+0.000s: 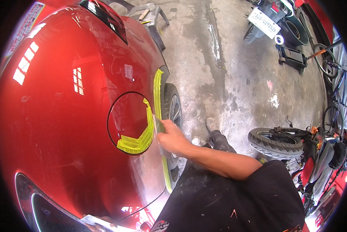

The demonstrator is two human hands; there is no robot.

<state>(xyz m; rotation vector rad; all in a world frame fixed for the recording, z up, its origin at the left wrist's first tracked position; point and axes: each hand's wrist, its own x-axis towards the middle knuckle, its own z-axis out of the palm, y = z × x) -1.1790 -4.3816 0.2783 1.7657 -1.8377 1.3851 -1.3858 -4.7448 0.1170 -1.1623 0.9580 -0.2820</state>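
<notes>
My right hand (pixel 171 138) reaches across from the right, its fingers closed on a thin, flat spreader (pixel 158 125). The spreader stands against the side of a glossy red car (pixel 73 127), just right of the round fuel flap (pixel 127 120). Yellow-green masking tape (pixel 136 144) runs along the flap's lower and right edges. Another tape strip (pixel 157 89) follows the wheel arch. Below my hand, the panel has a dull greyish patch (pixel 148 170). At the lower edge, my left hand (pixel 91 221) shows only in part, apparently gripping a pale flat board (pixel 108 225).
The car's wheel (pixel 173 104) is right of the panel. A grey plastic stool (pixel 152 19) stands at the far end. A motorcycle tyre (pixel 274 143) lies close on my right. Farther off are a floor jack (pixel 293 58) and a plated motorcycle (pixel 264 21). The concrete floor (pixel 235 77) is stained.
</notes>
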